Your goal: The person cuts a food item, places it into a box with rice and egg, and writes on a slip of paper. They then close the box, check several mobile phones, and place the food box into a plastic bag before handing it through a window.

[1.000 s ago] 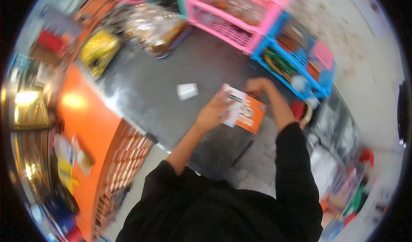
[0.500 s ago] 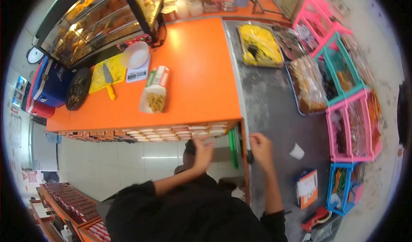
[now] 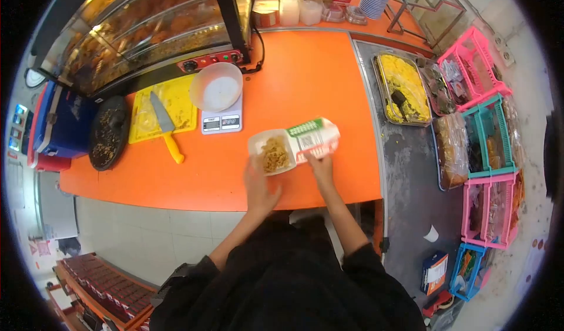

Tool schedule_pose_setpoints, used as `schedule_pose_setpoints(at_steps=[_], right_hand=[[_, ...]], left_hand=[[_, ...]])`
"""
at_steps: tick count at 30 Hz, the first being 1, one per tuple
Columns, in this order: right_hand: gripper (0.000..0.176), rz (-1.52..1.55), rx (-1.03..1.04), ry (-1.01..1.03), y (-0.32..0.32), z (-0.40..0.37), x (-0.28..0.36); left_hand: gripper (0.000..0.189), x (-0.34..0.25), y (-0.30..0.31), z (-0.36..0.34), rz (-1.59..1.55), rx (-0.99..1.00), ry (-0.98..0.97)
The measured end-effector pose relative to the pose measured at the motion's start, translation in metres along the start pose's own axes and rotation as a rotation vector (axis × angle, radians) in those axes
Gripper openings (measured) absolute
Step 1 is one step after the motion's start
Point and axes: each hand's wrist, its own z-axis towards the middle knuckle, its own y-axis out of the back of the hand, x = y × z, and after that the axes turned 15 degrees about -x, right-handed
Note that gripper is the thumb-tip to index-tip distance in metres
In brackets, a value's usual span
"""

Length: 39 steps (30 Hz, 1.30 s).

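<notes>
An open paper takeaway box [image 3: 289,165] lies on the orange counter, with brown chopped food [image 3: 274,153] in its base. Its printed lid [image 3: 311,138] is folded back to the right. My right hand [image 3: 321,171] grips the lid's near edge, fingers closed. At the near left corner of the base is my left hand [image 3: 258,185], somewhat blurred, thumb and fingers apart; whether it touches the box is hard to make out.
Left of the box are a kitchen scale [image 3: 222,123] bearing a plastic bowl [image 3: 216,87], and a knife [image 3: 166,122] on a yellow cutting board [image 3: 187,118]. A glass food warmer [image 3: 147,34] stands behind. A tray of yellow food [image 3: 402,87] and plastic baskets [image 3: 490,134] line the right.
Both hands have come up from the counter's front edge to the box. The box has turned, its lid now pointing right, and shifted right. The view has moved closer to the counter.
</notes>
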Motion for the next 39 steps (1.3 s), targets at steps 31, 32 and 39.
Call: schedule_pose_setpoints(at_steps=[31, 32, 39], right_hand=[[0.036, 0.005, 0.303, -0.471, 0.021, -0.007, 0.053], [0.034, -0.066, 0.297, -0.412, 0.025, -0.006, 0.051], [0.038, -0.473, 0.208, -0.189, 0.035, -0.025, 0.059]], left_hand=[[0.032, 0.047, -0.032, 0.047, -0.955, 0.894, 1.133], [0.032, 0.046, -0.036, 0.044, -0.949, 0.914, 1.135], [0.037, 0.016, -0.04, 0.054, -0.29, 0.736, 0.224]])
